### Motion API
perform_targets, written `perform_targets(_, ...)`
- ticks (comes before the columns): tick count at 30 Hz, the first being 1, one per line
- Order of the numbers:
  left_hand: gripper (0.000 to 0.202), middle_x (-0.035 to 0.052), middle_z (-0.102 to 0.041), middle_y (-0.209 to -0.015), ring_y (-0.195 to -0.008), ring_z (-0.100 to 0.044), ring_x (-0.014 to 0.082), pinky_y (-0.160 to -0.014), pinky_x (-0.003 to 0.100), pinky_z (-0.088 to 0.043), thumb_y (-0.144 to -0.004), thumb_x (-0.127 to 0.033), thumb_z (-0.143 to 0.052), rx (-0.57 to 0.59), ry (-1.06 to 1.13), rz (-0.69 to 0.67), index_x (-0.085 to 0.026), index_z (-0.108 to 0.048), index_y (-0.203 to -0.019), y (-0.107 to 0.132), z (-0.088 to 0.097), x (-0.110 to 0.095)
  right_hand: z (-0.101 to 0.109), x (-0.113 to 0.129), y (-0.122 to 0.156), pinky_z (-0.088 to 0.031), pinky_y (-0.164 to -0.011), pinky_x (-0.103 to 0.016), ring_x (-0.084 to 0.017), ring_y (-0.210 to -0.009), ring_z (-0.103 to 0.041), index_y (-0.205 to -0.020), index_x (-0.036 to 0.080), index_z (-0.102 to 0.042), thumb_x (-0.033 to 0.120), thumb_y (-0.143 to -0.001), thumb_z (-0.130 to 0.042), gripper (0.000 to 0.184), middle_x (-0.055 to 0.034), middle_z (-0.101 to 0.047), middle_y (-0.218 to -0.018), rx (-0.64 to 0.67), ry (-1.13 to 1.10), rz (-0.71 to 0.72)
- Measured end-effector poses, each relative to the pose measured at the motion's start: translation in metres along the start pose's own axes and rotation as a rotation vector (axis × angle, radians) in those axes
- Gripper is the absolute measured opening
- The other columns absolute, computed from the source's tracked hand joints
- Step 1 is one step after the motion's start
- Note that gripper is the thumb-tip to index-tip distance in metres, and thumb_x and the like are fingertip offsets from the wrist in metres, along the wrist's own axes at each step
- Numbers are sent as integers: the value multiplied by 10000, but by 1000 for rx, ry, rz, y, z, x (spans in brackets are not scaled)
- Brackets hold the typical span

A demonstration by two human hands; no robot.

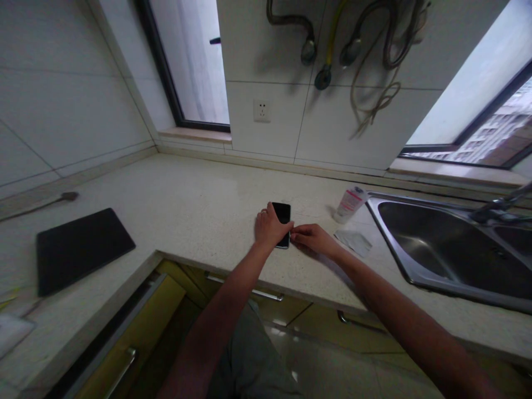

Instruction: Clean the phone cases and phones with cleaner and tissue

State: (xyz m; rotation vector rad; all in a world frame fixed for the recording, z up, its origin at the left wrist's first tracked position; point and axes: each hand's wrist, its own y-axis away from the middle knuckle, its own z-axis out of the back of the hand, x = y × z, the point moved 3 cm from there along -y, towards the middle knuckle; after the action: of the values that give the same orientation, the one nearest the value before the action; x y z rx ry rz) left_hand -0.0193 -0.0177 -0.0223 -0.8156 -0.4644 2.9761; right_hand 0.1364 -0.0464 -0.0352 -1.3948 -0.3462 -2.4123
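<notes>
A black smartphone lies flat on the pale countertop, its long sides running away from me. My left hand is closed round it from the left, with the thumb stretched across the screen to the right edge. At that right edge is my right hand, its fingertips pinched together against the side of the phone. Whatever those fingertips may hold is too small to make out. Part of the phone is hidden under my left hand. To the right lie a crumpled cloth or wipe and a white tube with red print.
A steel sink with a faucet is set in the counter at right. On the left lie a black flat panel and a cable end. Pipes hang on the wall above a socket. An olive drawer is below.
</notes>
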Motion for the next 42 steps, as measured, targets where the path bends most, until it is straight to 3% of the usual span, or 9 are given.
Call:
perform_targets(9, 921, 207, -657, -1187, -1121, -565, 336, -954, 396, -422, -728, -514, -680, 15, -119, 4, -25, -368, -1443, 2, 0, -4, 4, 7, 2, -308, -478, -234, -92, -478, -424, -714, 159, -659, 433, -826, -563, 311, 8, -537, -537, -41, 62, -17)
perform_targets(14, 909, 201, -662, -1165, -1127, -555, 344, -944, 422, -423, -731, -563, -666, 46, -133, 18, -71, -381, -1441, 2, -4, -3, 27, 2, 0, -373, -488, -237, -97, -477, -473, -849, 149, -715, 390, -801, -566, 288, -20, -626, -626, -217, 54, -98)
perform_targets(18, 871, 215, -659, -1158, -1124, -547, 367, -941, 452, -420, -722, -554, -683, 32, -105, 6, -92, -414, -1411, 1, -7, -2, 40, -4, -3, -395, -500, -246, -105, -494, -488, -869, 150, -732, 391, -786, -574, 300, -34, -652, -661, -314, 85, -80)
perform_targets(22, 861, 253, -648, -1142, -1129, -529, 402, -930, 490, -416, -712, -528, -709, 26, -66, -5, -63, -432, -1381, 1, -8, -2, 41, -8, -4, -391, -500, -245, -113, -511, -499, -842, 157, -735, 413, -795, -575, 306, -32, -650, -641, -327, 116, -52)
perform_targets(31, 694, 220, -660, -1131, -1120, -535, 371, -922, 463, -427, -746, -576, -712, 7, -72, -48, -111, -553, -1237, 3, -1, 0, 47, -7, -4, -368, -505, -244, -126, -513, -504, -901, 157, -714, 457, -836, -513, 367, -35, -650, -634, -377, 179, -33)
perform_targets(35, 459, 165, -660, -1202, -1152, -541, 311, -989, 436, -419, -871, -487, -622, -128, 75, -107, -143, -637, -1174, -2, 12, 3, 49, -7, -3, -330, -502, -255, -127, -507, -474, -675, 168, -658, 572, -855, -487, 474, -28, -598, -569, -382, 251, -32)
perform_targets(37, 309, 109, -697, -1143, -1116, -579, 246, -1023, 389, -416, -912, -389, -592, -167, 253, -211, -173, -688, -1112, -4, 18, 1, 49, -7, -2, -316, -498, -260, -125, -498, -456, -623, 173, -628, 616, -855, -475, 524, -17, -559, -540, -383, 253, -25)
perform_targets(42, 205, 62, -753, -1025, -960, -681, 178, -918, 328, -500, -931, -303, -576, 102, 636, -463, -227, -760, -981, -1, 17, -12, 44, 5, 0, -309, -487, -251, -114, -489, -421, -592, 184, -593, 638, -837, -487, 527, 5, -505, -518, -327, 194, 70)
